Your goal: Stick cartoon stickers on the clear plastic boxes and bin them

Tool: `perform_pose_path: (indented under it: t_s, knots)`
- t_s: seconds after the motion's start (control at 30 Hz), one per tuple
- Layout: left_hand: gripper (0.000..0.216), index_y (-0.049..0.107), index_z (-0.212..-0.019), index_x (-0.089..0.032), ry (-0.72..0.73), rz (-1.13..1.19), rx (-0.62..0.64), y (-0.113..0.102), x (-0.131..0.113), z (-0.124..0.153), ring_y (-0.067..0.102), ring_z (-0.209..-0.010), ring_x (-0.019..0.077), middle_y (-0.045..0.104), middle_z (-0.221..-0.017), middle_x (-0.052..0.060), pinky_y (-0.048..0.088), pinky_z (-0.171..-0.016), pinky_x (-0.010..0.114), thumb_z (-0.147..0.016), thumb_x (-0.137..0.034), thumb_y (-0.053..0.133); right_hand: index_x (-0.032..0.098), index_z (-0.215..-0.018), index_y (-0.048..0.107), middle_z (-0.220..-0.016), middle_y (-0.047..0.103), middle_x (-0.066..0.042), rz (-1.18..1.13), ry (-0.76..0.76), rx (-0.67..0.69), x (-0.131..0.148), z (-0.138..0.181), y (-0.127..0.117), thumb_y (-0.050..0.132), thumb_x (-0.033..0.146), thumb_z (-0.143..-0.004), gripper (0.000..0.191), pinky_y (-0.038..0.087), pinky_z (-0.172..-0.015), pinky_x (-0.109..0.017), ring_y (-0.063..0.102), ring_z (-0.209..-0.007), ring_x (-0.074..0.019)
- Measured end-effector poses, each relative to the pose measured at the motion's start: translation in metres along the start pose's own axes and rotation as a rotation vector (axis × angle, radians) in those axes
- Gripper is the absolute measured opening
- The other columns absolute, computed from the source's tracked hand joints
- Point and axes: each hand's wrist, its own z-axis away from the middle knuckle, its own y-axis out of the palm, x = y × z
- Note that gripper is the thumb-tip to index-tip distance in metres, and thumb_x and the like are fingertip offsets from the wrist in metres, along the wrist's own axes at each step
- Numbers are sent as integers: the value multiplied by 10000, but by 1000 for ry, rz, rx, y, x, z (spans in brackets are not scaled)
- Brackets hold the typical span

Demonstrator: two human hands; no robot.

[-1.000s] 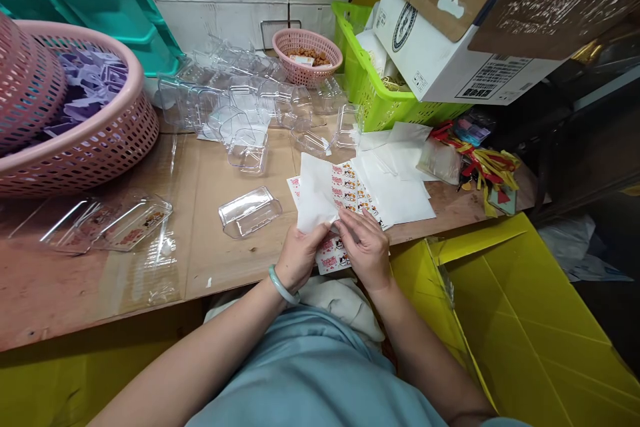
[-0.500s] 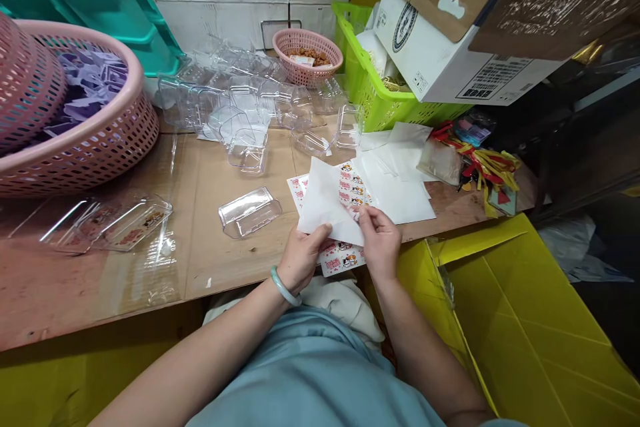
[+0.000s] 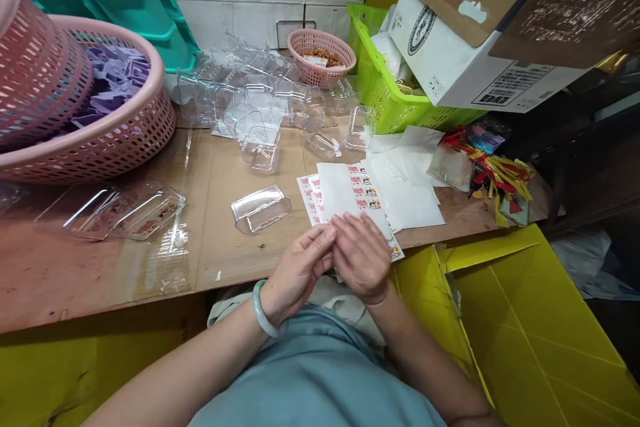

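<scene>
My left hand (image 3: 299, 268), with a pale green bangle (image 3: 263, 310) at its wrist, is closed, thumb against fingers. What it pinches, if anything, is hidden. My right hand (image 3: 364, 257) meets it at the fingertips, its fingers stretched out and slightly blurred; its thumb is out of sight. Just beyond both hands lies a sticker sheet (image 3: 359, 187) printed with red characters and cartoon cats, its left part blank white. More sticker sheets (image 3: 311, 199) stick out from under it. To the left, a clear plastic case (image 3: 261, 208) rests on the cardboard.
Clear cases (image 3: 280, 100) are heaped at the back, beside a small pink basket (image 3: 320, 57). Two cases with stickers (image 3: 150, 213) lie left, below a large pink basket (image 3: 160, 97) of purple pieces. White backing sheets (image 3: 415, 203), a green basket (image 3: 395, 110) and a yellow box (image 3: 530, 320) are right.
The white backing sheet is out of my hands, and the sticker sheets now lie on the table. Both hands have come together nearer my body. The view has shifted a little left.
</scene>
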Motion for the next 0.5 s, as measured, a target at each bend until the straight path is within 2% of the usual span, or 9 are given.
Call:
perform_pose_path:
  t_s: [0.03,0.1,0.17,0.2,0.23,0.3,0.37,0.5]
  knots:
    - [270,722,-973,-160,44,3,-53,-4,-3,1,665,-969,173,725,-1021,86,544,-819,240,-793,-361,722,304,-1149,665,-1204,695,-28,-33,-17,31,5,2,6,636,163,-835,346,418,-1103,-477,610,-1193,-244]
    - [224,721,-949,-155,82,6,-151,-13,-10,5,664,-950,173,722,-1006,78,554,-812,258,-793,-316,723,280,-1172,644,-1281,646,-64,-140,92,-31,12,1,17,660,200,-823,358,427,-1088,-488,560,-1248,-265]
    - [210,718,-940,-151,98,8,-204,-22,-16,10,662,-968,188,718,-999,77,564,-832,300,-804,-311,712,257,-1208,595,-1285,617,-95,-341,357,-154,16,-4,24,677,271,-821,395,505,-993,-450,602,-1169,-255]
    - [208,716,-945,-150,111,11,-206,-25,-19,13,660,-982,195,716,-998,77,563,-858,323,-814,-311,701,249,-1218,569,-1234,628,-98,-483,514,-172,17,-8,27,674,316,-828,410,548,-911,-412,642,-1074,-234]
    - [210,714,-958,-151,125,11,-194,-28,-21,16,659,-993,199,716,-998,77,557,-884,343,-825,-311,690,242,-1210,554,-1154,648,-88,-644,662,-143,19,-13,29,657,370,-841,403,572,-822,-371,669,-961,-207]
    - [215,714,-977,-155,157,-5,-166,-32,-23,20,663,-980,193,719,-988,74,553,-901,352,-837,-313,676,227,-1116,579,-970,677,-53,-940,874,30,23,-23,34,604,473,-866,352,566,-688,-309,666,-790,-172]
    - [215,721,-967,-160,183,-39,-164,-36,-24,23,671,-944,183,724,-968,66,559,-886,340,-832,-322,681,210,-955,636,-829,673,-26,-1051,934,179,29,-32,39,606,498,-859,305,536,-649,-274,638,-723,-154]
    - [246,732,-926,-164,204,-266,-217,-48,-30,37,684,-848,184,734,-885,62,583,-784,323,-831,-382,668,203,-754,714,-704,643,9,-810,788,205,40,-46,46,711,366,-801,170,473,-642,-236,559,-642,-112]
